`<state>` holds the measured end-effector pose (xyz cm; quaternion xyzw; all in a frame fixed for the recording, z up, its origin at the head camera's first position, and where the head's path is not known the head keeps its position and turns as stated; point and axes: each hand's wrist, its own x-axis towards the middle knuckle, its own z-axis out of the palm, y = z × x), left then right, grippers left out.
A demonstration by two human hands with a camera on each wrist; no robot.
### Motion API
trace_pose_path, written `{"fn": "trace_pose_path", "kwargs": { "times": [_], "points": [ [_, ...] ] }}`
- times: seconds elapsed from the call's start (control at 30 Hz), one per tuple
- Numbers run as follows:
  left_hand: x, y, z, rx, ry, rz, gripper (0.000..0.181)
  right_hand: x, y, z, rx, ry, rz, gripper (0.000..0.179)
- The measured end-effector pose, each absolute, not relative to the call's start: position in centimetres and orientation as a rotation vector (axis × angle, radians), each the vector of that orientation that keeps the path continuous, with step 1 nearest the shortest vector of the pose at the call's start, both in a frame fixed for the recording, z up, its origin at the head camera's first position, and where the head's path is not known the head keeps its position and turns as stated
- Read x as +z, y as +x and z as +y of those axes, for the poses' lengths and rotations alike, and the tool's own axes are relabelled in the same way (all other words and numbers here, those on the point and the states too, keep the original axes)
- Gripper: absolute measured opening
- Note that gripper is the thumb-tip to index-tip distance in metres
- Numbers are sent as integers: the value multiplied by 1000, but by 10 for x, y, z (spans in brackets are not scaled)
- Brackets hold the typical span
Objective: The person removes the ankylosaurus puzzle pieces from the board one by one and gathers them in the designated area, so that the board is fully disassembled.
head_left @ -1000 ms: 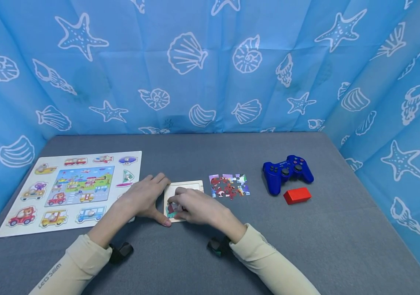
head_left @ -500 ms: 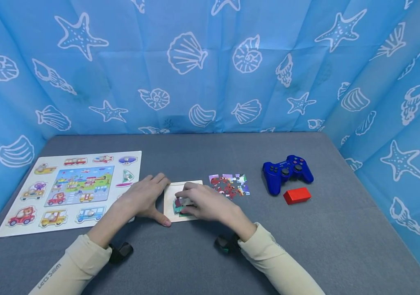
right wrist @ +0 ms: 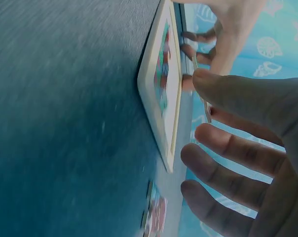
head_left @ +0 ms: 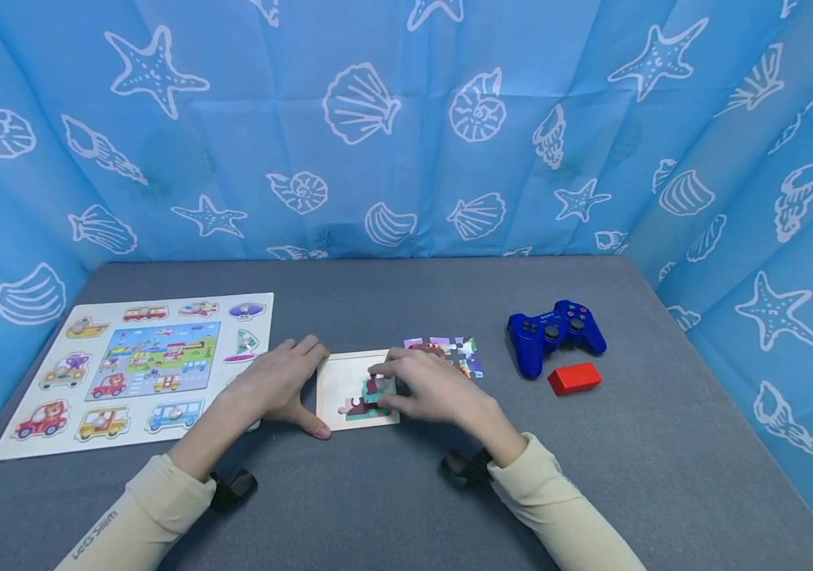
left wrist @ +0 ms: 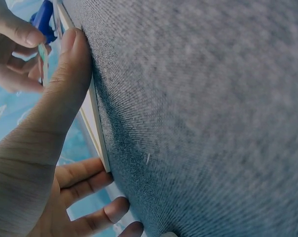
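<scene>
My left hand point(head_left: 280, 382) grips the left side of a shallow wooden puzzle tray point(head_left: 335, 377), thumb at its near edge and fingers at the far left corner. My right hand point(head_left: 431, 386) is over the tray's right side and pinches a jigsaw piece point(right wrist: 208, 111) between thumb and index finger. That piece is seen nearly edge-on in the right wrist view, raised above the tray; the other right fingers are spread. Several dark red and green jigsaw pieces point(head_left: 358, 410) lie in the near right part of the tray, partly hidden by the right hand.
Right of the tray lies a cluster of jigsaw pieces point(head_left: 466, 349), partly covered by the right hand. Farther right are a blue game controller point(head_left: 550, 333) and a red block point(head_left: 574, 379). A white vehicle peg puzzle board point(head_left: 56, 436) lies at left. A blue curtain point(head_left: 406, 159) hangs behind the table.
The right hand has moved right across the tray with a piece, uncovering the tray floor and the pieces at its near right. The left hand stays in place.
</scene>
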<state>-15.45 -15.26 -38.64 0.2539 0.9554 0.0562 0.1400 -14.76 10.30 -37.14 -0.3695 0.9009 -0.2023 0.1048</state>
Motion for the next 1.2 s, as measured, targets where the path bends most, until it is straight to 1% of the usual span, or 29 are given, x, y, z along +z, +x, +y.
{"fn": "trace_pose_path", "kwargs": {
  "times": [0.2,0.63,1.2],
  "points": [
    [-387,-155,-151,165,735,2762,114,-375,-146,120,-572,-1076,2716,37],
    [-387,-154,-151,183,739,2771,114,-379,-142,152,-538,-942,2737,41],
    [-388,-154,-153,178,733,2771,115,-385,-142,163,-463,-887,2732,42]
  ]
}}
